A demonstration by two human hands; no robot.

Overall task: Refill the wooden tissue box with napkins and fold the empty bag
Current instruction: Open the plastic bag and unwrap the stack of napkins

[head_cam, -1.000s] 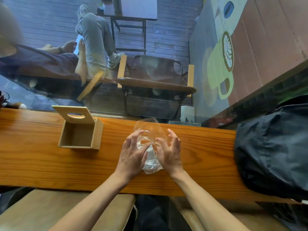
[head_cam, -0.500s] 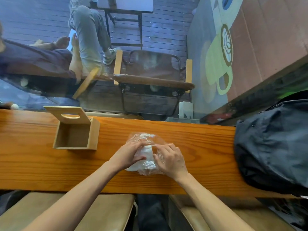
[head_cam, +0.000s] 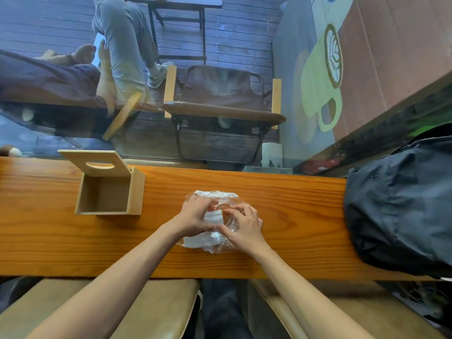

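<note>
A clear plastic bag (head_cam: 215,238) with white napkins inside lies on the wooden counter (head_cam: 293,216) in front of me. My left hand (head_cam: 195,220) grips the bag's left side and top. My right hand (head_cam: 244,227) pinches its right side with fingertips at the bag's upper middle. The wooden tissue box (head_cam: 110,194) stands to the left with its slotted lid (head_cam: 97,162) tipped back. Its inside looks empty.
A black backpack (head_cam: 401,204) covers the counter's right end. Behind the counter is a window pane showing a chair (head_cam: 222,113) and a seated person outside. Padded stools (head_cam: 146,304) stand below the counter's near edge.
The bag's raised top has been pressed down flat onto the counter. Both hands went from flat fingers on it to a closed grip on its sides.
</note>
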